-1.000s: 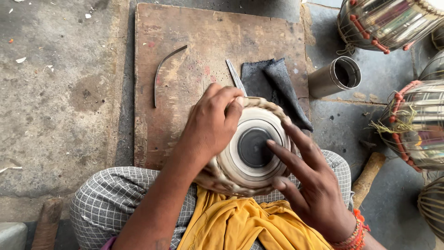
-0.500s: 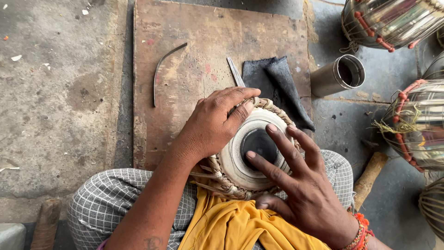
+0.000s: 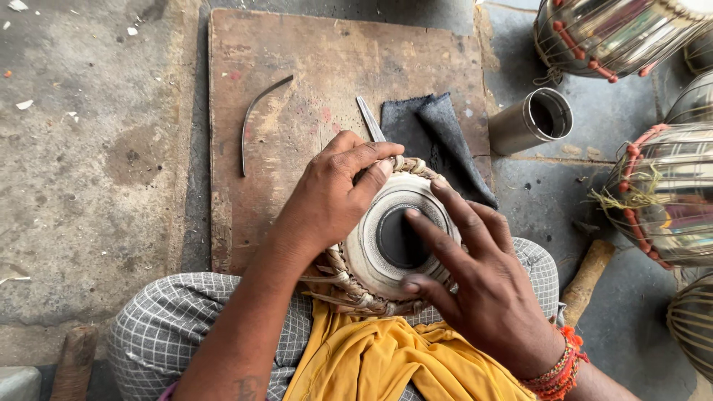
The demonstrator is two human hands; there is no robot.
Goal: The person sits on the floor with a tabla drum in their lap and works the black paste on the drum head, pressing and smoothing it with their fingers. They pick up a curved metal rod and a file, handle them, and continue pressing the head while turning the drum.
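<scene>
Your small drum [image 3: 394,241] sits in your lap at the centre of the view, resting against the yellow cloth [image 3: 386,360] at 6 o'clock and your checked trouser knees [image 3: 186,327]. Its head is a pale, worn skin with a round black patch in the middle, ringed by a braided hoop of tan straps that looks frayed at the lower left. Your left hand [image 3: 327,197] comes in from 7 o'clock and curls over the drum's rim at 11 o'clock, its fingers bent together and pressed on the braid. Your right hand [image 3: 483,289] comes in from 4 o'clock and lies over the head with fingers spread apart, fingertips [image 3: 411,215] touching the black patch and the thumb on the pale skin at 6 o'clock; it grips nothing. Behind the drum lies one wooden board [image 3: 297,67] on the concrete floor [image 3: 89,186]. On the board you have one curved metal strip [image 3: 256,119] at 10 o'clock, one flat metal blade [image 3: 369,119] at 12 o'clock just beyond your left fingers, and one folded dark cloth [image 3: 431,126] beside it. At 2 o'clock lies one steel cup [image 3: 535,119] on its side. Two shiny metal drum shells [image 3: 624,33] with red lacing show clearly along the right edge, with parts of others cut off by the frame, and one wooden handle [image 3: 587,278] lies at 4 o'clock.
</scene>
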